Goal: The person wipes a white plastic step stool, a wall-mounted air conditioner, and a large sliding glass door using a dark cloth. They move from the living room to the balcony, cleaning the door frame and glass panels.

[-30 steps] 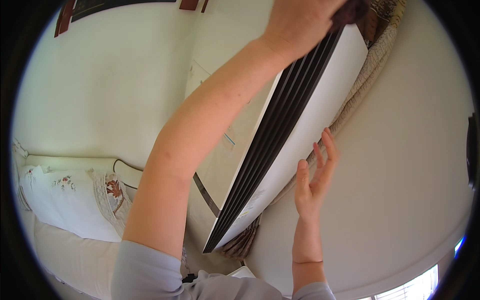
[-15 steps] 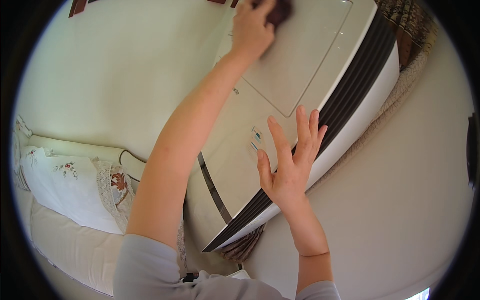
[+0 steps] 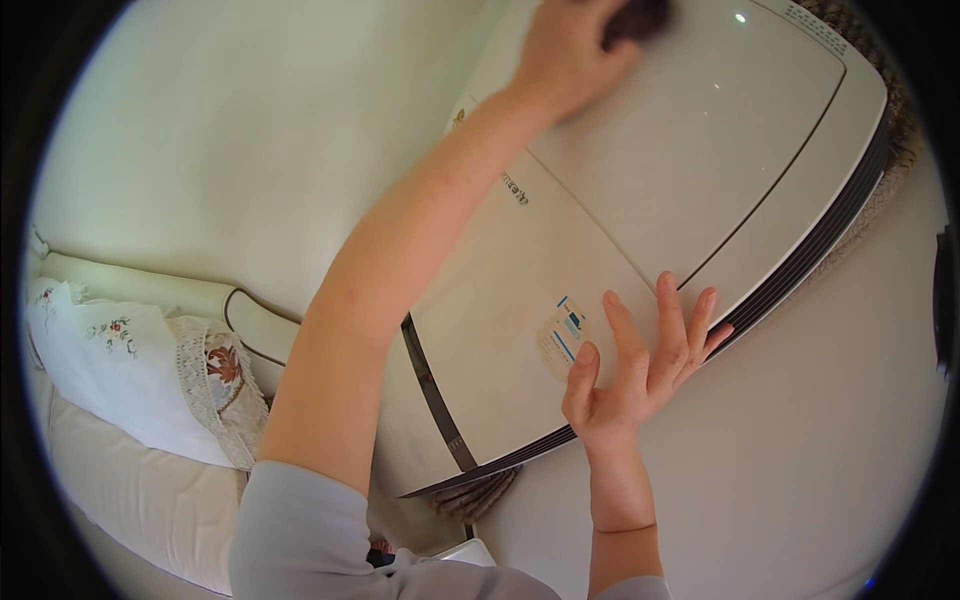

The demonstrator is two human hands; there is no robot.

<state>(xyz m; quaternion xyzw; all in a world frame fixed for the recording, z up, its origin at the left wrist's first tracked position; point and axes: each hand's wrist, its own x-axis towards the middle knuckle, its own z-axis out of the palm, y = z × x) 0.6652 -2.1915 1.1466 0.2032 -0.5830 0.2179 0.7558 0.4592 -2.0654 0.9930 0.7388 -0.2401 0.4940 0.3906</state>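
Note:
A big white air conditioner [image 3: 600,220] with a glossy panel and a dark slatted vent along its edge fills the middle and upper right. At the top, my left hand [image 3: 575,50] is closed on a dark brown cloth [image 3: 637,22], pressed to the glossy panel; both are blurred and partly cut off by the frame. My right hand [image 3: 640,380] has its fingers spread and holds nothing. It lies at the vent edge, fingertips over the front, beside a blue-and-white sticker [image 3: 568,335]; whether the palm touches is unclear.
To the left stands a cream sofa [image 3: 140,500] with a white embroidered lace cover [image 3: 120,370]. A patterned curtain [image 3: 905,120] hangs behind the unit at the far right, and gathered brown fabric [image 3: 478,497] shows below it. A pale wall [image 3: 250,130] lies behind.
The air conditioner's front has turned more into view. My left hand has moved right with the cloth across the panel. My right hand sits lower and further right, still spread.

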